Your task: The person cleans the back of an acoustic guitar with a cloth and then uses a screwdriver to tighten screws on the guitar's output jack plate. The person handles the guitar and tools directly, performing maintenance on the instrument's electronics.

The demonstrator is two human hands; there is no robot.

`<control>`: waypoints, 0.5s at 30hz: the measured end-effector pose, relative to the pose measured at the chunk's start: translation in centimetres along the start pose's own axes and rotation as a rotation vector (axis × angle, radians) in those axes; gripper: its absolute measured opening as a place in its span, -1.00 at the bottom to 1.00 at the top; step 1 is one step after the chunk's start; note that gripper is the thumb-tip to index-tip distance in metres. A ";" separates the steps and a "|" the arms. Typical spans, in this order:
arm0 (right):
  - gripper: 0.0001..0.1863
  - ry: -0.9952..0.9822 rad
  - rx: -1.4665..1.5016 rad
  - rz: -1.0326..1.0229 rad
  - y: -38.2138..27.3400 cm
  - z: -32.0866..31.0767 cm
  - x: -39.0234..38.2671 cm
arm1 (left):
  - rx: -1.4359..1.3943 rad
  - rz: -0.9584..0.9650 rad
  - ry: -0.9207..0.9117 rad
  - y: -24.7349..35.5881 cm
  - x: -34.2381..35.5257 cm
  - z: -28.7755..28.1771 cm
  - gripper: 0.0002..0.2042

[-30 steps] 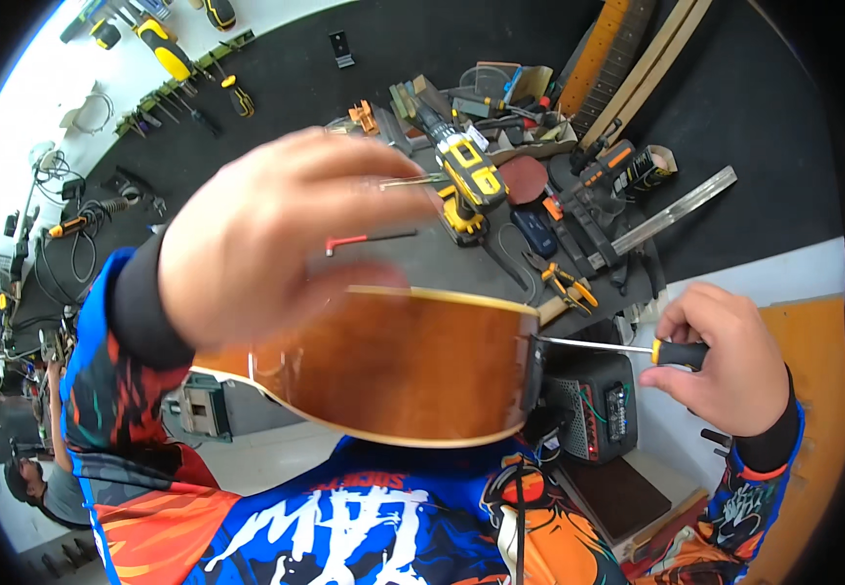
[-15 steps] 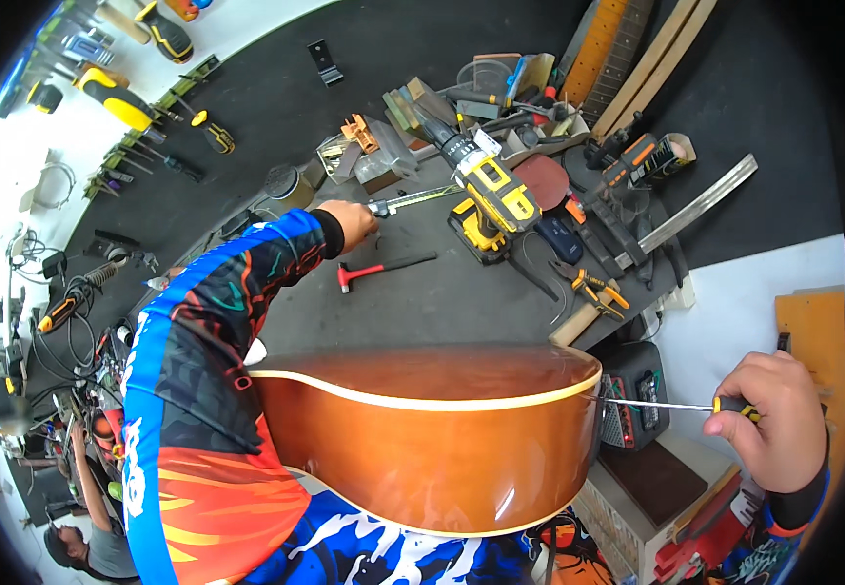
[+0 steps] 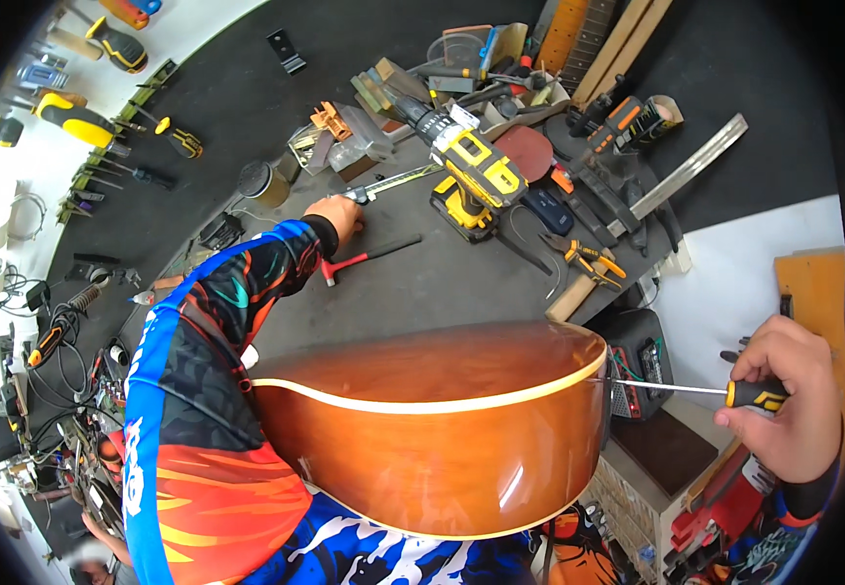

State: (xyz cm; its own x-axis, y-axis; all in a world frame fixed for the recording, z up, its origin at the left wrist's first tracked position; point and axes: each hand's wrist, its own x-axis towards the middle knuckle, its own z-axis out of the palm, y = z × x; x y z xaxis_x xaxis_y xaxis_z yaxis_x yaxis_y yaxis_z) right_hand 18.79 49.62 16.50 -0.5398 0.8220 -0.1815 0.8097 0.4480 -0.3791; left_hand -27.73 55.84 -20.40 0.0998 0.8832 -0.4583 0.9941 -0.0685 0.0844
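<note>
An acoustic guitar body (image 3: 442, 453), glossy brown with cream edging, lies side-up across my lap. My right hand (image 3: 798, 390) is closed around the yellow-and-black handle of a screwdriver (image 3: 676, 388). Its long shaft points left to the guitar's right end; whether the tip goes in is too small to tell. Over the bench, my left arm stretches past the guitar. My left hand (image 3: 341, 216) is curled against the bench, fingers mostly hidden, beside the jaw end of a caliper (image 3: 398, 182). A red hammer (image 3: 369, 255) with a black handle lies just nearer me.
A yellow cordless drill (image 3: 471, 175) lies beyond the hammer. Pliers (image 3: 593, 261) and a wooden handle (image 3: 570, 297) sit at the bench's right edge. Guitar necks (image 3: 578, 44) lie at the back. Screwdrivers (image 3: 76, 119) hang on the left rack. A person (image 3: 100, 556) is at lower left.
The view has shifted, so the bench things sit farther left and higher. My right hand has turned around the screwdriver, showing more of its handle. My left hand stays by the caliper.
</note>
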 end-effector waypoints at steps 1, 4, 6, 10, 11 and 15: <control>-0.67 0.005 -0.001 0.009 0.1 0.1 0.1 | -0.019 0.006 -0.002 0.0 0.3 0.1 -0.81; -0.68 0.005 0.022 0.014 0.2 0.3 0.2 | -0.052 0.040 0.010 -0.3 0.5 -0.1 -0.82; -0.69 0.014 0.033 0.004 0.2 0.3 0.0 | -0.127 0.087 0.108 -0.5 0.2 -0.7 -0.82; -0.69 0.062 -0.051 -0.013 -0.1 0.8 -0.4 | -0.416 0.205 0.253 1.5 -2.5 -5.7 -0.88; -0.69 0.069 -0.087 -0.011 -0.4 0.7 -0.7 | -0.509 0.240 0.278 2.8 -3.3 -7.5 -0.89; -0.70 0.060 -0.148 -0.055 -0.9 0.3 -1.1 | -0.741 0.547 0.344 6.5 -8.7 -13.7 -0.92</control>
State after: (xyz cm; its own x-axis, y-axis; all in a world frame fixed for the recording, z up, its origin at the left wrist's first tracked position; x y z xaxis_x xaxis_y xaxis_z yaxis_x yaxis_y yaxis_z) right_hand 18.58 48.27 16.80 -0.5729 0.8125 -0.1076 0.8068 0.5360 -0.2484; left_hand -22.74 54.08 -3.78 0.4033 0.9114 0.0819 0.5240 -0.3034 0.7958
